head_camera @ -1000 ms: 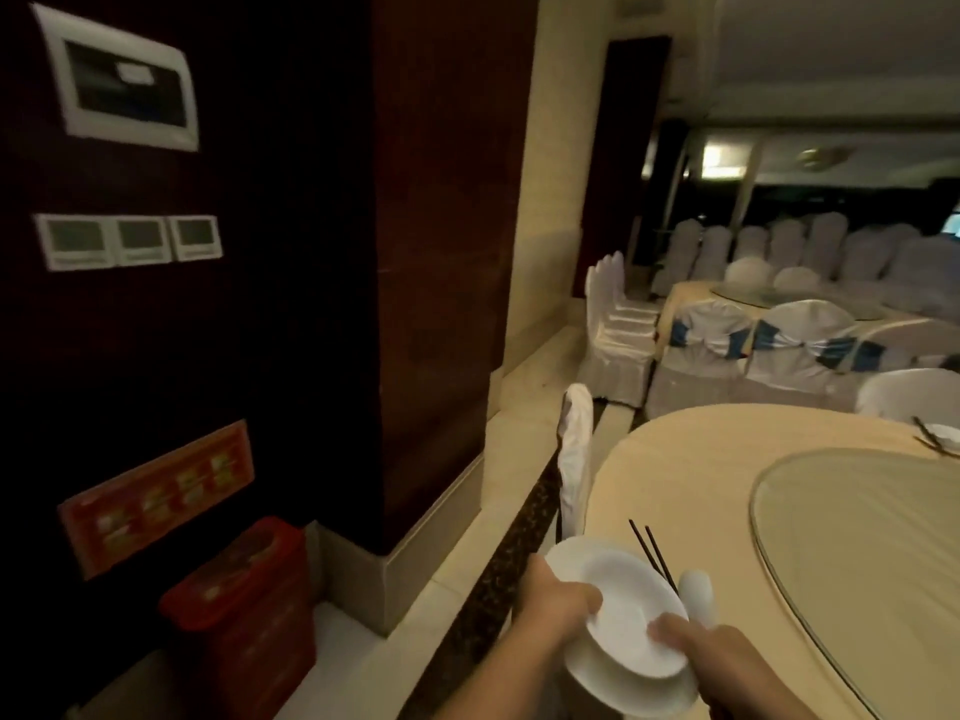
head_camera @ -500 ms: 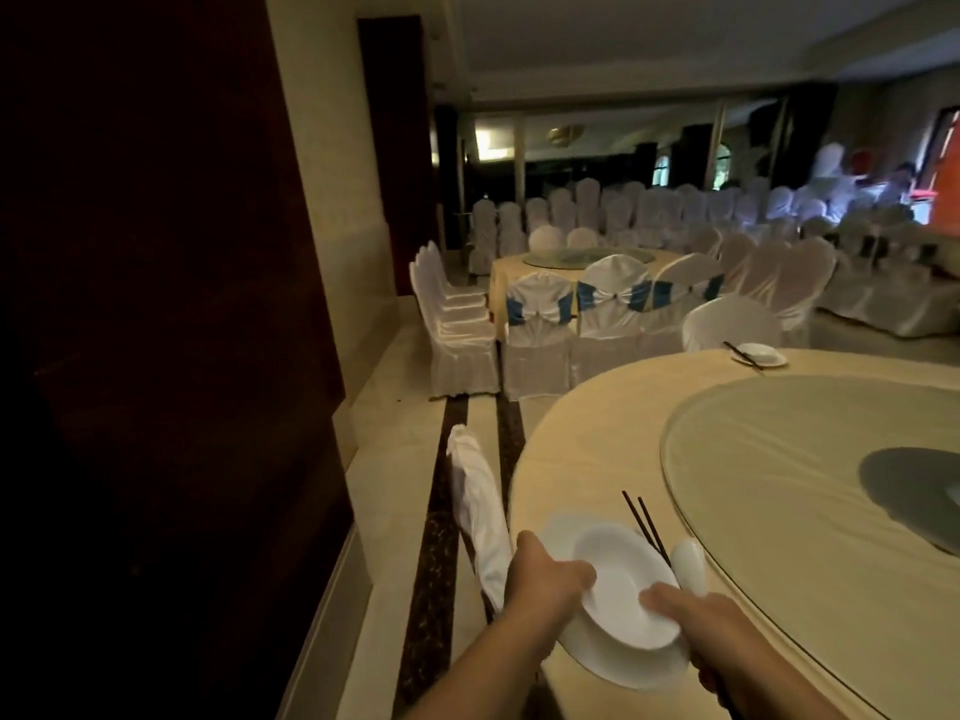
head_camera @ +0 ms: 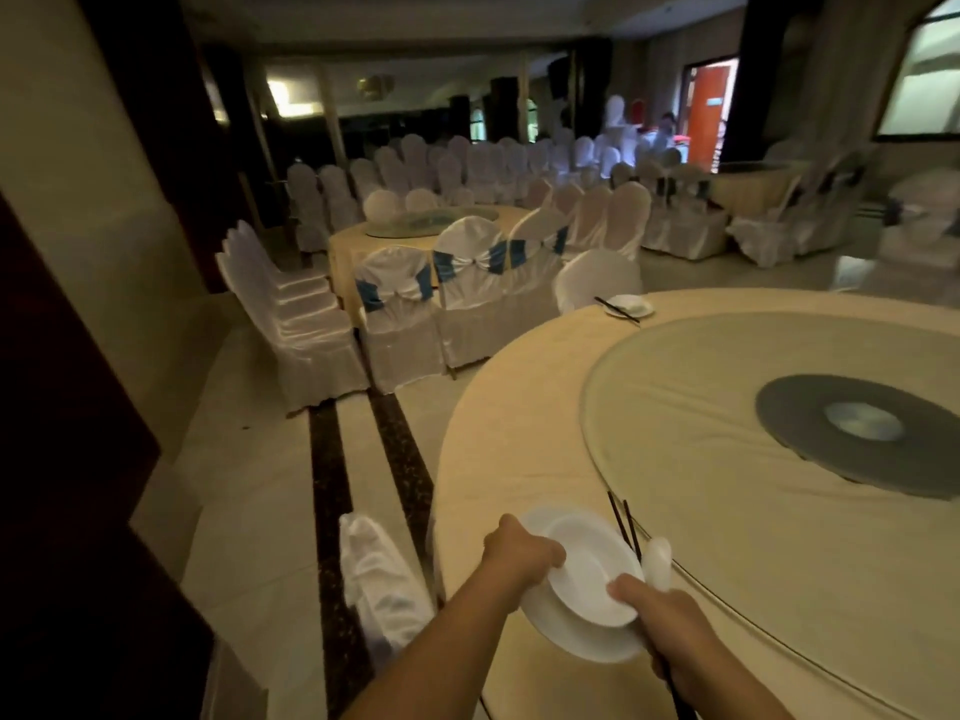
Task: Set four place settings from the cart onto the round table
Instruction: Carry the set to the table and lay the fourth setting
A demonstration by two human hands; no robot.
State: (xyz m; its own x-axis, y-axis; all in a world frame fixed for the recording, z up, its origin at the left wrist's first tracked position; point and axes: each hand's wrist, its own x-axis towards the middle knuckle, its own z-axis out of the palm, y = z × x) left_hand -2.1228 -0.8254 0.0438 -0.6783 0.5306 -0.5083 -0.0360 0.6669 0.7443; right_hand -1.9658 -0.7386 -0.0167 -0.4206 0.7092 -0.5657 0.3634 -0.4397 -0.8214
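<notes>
The round bench point(head_camera: 545, 433), under a cream cloth, fills the right side, with a glass turntable point(head_camera: 727, 459) on its middle. At its far edge sits a white plate point(head_camera: 628, 306) with dark chopsticks laid across its left rim. A white-covered chair point(head_camera: 382, 579) stands just beside the near edge, and more covered chairs point(head_camera: 467, 288) ring a second table behind.

Over the near edge, both hands carry a stack of white plates point(head_camera: 582, 579), a smaller dish resting in a larger one. The left hand point(head_camera: 522, 556) grips the left rim, fingers curled under and thumb on top. The right hand point(head_camera: 657, 613) holds the right rim with its thumb on the dish, and dark chopsticks point(head_camera: 623, 524) and what looks like a white spoon point(head_camera: 657, 561) stick out past it; how its fingers pin them is hidden.
</notes>
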